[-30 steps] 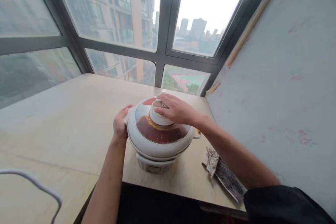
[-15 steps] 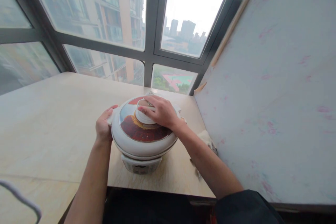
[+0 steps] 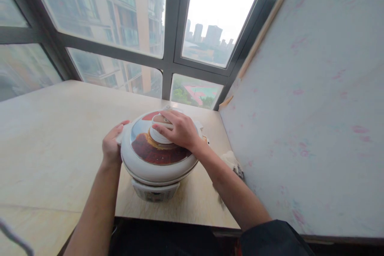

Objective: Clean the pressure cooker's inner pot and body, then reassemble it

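Observation:
A white electric pot (image 3: pixel 159 173) with a dark red and glassy lid (image 3: pixel 156 155) stands upright on a cream marbled countertop (image 3: pixel 54 140). Its control panel (image 3: pixel 155 194) faces me at the front. My left hand (image 3: pixel 112 144) grips the handle on the pot's left side, with most of the fingers hidden behind it. On top, my right hand (image 3: pixel 181 130) lies over the lid's white knob (image 3: pixel 159 139), fingers curled around its far side and thumb on the near side. The lid sits down on the pot.
To the right, a crumpled cloth (image 3: pixel 231 162) lies by a pale flowered wall (image 3: pixel 300 128). Grey-framed windows (image 3: pixel 168 68) rise behind the counter. A blurred white cord (image 3: pixel 15 237) shows at the lower left.
The whole scene has shifted slightly left in view. Both hands keep the same hold on the pot and its lid knob; the pot and lid look otherwise unchanged.

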Action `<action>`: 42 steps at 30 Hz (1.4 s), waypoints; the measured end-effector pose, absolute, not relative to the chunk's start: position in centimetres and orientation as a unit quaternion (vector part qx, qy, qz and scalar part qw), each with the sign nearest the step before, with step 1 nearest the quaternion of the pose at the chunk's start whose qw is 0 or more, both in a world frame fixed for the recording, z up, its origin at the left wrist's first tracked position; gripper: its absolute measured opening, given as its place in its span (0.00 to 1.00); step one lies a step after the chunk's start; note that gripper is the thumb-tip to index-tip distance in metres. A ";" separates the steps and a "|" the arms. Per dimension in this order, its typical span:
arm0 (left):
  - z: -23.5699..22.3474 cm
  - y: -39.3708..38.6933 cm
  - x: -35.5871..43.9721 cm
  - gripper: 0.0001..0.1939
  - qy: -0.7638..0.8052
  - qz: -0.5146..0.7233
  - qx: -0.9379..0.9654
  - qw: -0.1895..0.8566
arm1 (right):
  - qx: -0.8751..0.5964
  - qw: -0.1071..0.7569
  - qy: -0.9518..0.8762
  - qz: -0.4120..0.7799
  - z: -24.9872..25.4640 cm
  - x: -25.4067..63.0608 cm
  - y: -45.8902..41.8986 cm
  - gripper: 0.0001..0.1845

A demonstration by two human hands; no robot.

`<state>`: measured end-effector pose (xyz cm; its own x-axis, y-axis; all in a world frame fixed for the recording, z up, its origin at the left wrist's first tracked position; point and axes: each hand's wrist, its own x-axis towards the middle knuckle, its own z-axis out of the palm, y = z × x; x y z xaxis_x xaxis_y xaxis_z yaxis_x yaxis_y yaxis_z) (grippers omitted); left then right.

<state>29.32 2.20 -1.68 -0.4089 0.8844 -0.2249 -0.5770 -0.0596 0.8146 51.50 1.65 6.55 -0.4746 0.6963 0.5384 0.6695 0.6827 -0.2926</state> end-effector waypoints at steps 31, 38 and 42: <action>-2.1 2.2 29.3 0.15 0.432 0.715 0.174 0.522 | -0.429 0.290 -0.855 0.023 7.2 51.3 1.0 0.21; -1.3 1.9 29.8 0.12 0.438 0.715 0.153 0.524 | -0.423 0.300 -0.855 0.016 6.9 51.4 1.1 0.22; -1.3 1.8 29.9 0.12 0.434 0.719 0.153 0.521 | -0.425 0.292 -0.857 0.019 7.0 51.4 1.0 0.22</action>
<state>29.94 1.84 -1.29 -0.4095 0.8820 -0.2330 -0.6171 -0.0797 0.7829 51.37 1.02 7.05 -0.4689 0.7390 0.4838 0.7162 0.6387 -0.2813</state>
